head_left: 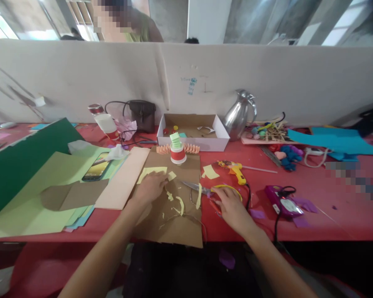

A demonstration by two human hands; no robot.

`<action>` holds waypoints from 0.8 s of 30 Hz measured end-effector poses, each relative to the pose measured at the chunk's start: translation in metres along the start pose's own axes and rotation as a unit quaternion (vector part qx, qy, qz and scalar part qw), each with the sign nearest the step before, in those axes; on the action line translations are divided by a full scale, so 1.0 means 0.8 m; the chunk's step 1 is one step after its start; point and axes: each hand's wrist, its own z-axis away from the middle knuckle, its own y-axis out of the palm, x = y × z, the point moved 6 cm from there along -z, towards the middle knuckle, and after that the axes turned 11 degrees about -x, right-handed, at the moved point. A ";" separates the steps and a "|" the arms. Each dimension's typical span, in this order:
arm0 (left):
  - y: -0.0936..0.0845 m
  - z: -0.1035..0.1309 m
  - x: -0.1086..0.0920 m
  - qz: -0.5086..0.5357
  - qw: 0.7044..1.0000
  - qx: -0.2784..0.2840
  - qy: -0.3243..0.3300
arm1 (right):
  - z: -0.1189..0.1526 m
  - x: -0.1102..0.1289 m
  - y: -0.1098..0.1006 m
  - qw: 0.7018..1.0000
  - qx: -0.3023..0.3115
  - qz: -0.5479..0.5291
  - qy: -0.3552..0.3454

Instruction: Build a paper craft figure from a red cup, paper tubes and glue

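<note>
My left hand (151,186) is over the brown cardboard sheet (186,225), its fingers closed at a small yellow paper piece (172,176). A larger yellow paper piece (152,170) lies just behind that hand. My right hand (233,207) is closed on the handles of a pair of scissors (195,187), whose blades point left over the cardboard. Yellow paper scraps (180,205) are scattered between the hands. At the cardboard's far end stands a small red and white figure (178,154) with folded peach paper arms and a folded green paper strip on top.
A yellow glue gun (238,171) and a purple device (284,203) with a cord are on the right. Behind stand a white box (192,144) and a metal jug (238,116). Leftward lie a phone (96,167), coloured sheets (25,207) and a pale board (124,178).
</note>
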 end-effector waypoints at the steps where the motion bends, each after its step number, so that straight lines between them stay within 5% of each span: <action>1: -0.005 0.005 0.002 0.011 1.000 0.010 0.008 | 0.002 -0.001 0.000 1.000 -0.005 0.004 0.007; 5: -0.034 0.017 0.031 0.025 0.999 -0.020 -0.029 | 0.010 -0.009 -0.004 0.998 -0.034 0.033 0.043; 8: -0.034 0.011 0.048 0.003 0.998 -0.045 -0.052 | 0.014 -0.016 -0.006 0.995 -0.052 0.062 0.061; 13: 0.001 0.013 0.015 0.020 1.000 0.022 0.010 | 0.014 -0.011 -0.013 0.994 -0.058 0.072 0.062; 16: -0.003 0.037 -0.011 0.044 0.997 0.048 0.038 | 0.016 0.009 -0.022 0.994 -0.079 0.051 0.058; 20: -0.032 0.070 -0.011 0.089 0.996 0.010 0.028 | 0.016 0.058 -0.011 0.999 0.005 -0.046 0.020; 24: -0.031 0.097 -0.002 0.039 0.998 0.033 0.036 | 0.002 0.082 0.011 0.992 0.097 -0.057 0.057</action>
